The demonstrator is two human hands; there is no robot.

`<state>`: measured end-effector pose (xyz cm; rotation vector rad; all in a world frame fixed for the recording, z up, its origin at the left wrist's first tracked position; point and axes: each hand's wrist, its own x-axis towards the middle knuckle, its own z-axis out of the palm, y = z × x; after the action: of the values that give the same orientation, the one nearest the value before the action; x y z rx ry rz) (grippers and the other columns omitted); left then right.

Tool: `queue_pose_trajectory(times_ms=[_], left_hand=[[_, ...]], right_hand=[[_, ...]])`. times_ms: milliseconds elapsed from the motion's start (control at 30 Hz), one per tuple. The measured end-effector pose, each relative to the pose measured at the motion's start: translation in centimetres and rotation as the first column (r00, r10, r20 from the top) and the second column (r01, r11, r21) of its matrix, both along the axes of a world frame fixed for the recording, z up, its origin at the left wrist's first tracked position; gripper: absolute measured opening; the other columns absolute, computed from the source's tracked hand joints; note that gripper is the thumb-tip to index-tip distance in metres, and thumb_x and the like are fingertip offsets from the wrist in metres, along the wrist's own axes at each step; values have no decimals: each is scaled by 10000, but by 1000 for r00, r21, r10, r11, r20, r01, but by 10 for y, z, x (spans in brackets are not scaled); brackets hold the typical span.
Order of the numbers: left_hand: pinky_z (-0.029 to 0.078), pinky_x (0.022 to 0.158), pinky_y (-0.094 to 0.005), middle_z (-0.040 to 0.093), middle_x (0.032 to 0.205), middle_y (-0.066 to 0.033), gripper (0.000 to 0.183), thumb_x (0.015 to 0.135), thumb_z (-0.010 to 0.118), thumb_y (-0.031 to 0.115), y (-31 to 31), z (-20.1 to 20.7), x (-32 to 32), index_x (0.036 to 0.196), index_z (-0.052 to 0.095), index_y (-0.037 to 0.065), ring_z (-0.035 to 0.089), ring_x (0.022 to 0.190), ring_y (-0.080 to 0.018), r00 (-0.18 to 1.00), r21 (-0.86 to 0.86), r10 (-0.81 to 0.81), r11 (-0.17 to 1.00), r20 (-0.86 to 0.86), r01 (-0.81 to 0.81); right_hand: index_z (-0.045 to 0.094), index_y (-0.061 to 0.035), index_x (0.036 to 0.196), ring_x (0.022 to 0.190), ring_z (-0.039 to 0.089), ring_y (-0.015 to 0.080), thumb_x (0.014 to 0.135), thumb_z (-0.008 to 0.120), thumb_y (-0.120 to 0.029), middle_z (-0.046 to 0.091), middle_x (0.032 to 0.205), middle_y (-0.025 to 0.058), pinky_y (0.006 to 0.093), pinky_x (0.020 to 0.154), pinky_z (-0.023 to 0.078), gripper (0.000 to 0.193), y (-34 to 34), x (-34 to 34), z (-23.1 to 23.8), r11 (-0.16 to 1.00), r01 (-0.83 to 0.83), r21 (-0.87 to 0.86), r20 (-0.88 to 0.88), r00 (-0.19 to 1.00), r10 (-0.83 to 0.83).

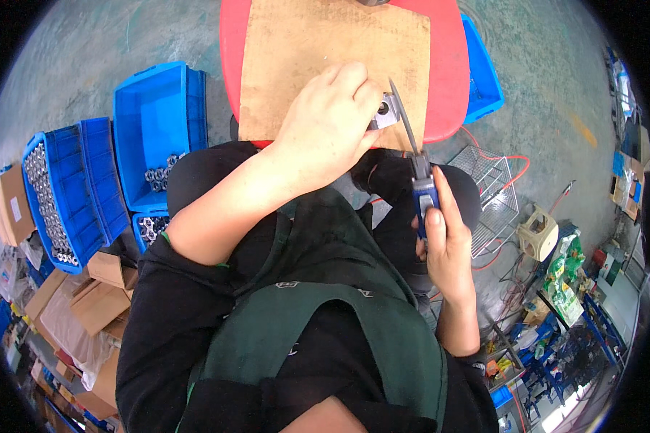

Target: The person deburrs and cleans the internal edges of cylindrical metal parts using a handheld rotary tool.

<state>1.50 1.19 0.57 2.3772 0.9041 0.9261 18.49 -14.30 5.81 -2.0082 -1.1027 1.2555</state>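
My left hand [332, 123] is closed around a small silver metal part [386, 112] with a round dark hole in it. It holds the part just above the near right area of a brown board [332, 43]. In my right hand [448, 249] is a blue-and-black handled file [425, 195], its long, narrow dark blade pointing up and away. My thumb lies along the handle. The blade runs right beside the metal part's right side; whether it touches cannot be made out. Part of the metal piece is hidden by my left fingers.
The board lies on a red stool top [448, 79] before my knees. Blue bins [148, 108] with silver metal parts [162, 173] stand at left, near cardboard boxes [97, 303]. Another blue bin [484, 79] is behind the stool. At right are a wire basket [495, 191], an orange hose [523, 169] and a beige stool [538, 234].
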Motion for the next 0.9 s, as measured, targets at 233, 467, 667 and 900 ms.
queue_pose_trajectory(times_ms=[233,467,667,900], left_hand=[[464,727,-394,473,880,-131,353,619,750,96,-1,-2,-4,876,522,13,528,843,-314,998,-3,-12,1000,-59,12],[437,669,-419,477,853,-140,306,644,736,99,1,-3,-1,820,499,19,514,786,-342,1000,14,-18,1000,18,18],[437,658,-417,485,845,-138,285,670,731,120,1,-2,0,818,510,19,516,772,-337,1000,25,3,1000,-12,-3],[442,646,-413,485,805,-133,278,693,734,149,3,-3,-1,783,509,12,521,762,-322,1000,-17,9,1000,-11,-9]], right_hand=[[338,-127,1445,524,443,29,1009,392,-254,531,733,0,182,467,389,458,7,-1,-2,999,-41,-1,-35,999,41],[385,-153,1429,541,434,50,961,450,-91,517,743,-3,217,516,416,477,-13,-2,7,993,70,-94,-31,997,-73],[363,-117,1431,507,457,41,1011,377,-233,544,748,20,188,456,390,437,33,-1,-3,997,-54,55,-34,998,56],[401,-136,1417,524,461,37,987,432,-156,585,818,32,194,468,418,432,2,5,8,998,61,-1,-79,995,-61]])
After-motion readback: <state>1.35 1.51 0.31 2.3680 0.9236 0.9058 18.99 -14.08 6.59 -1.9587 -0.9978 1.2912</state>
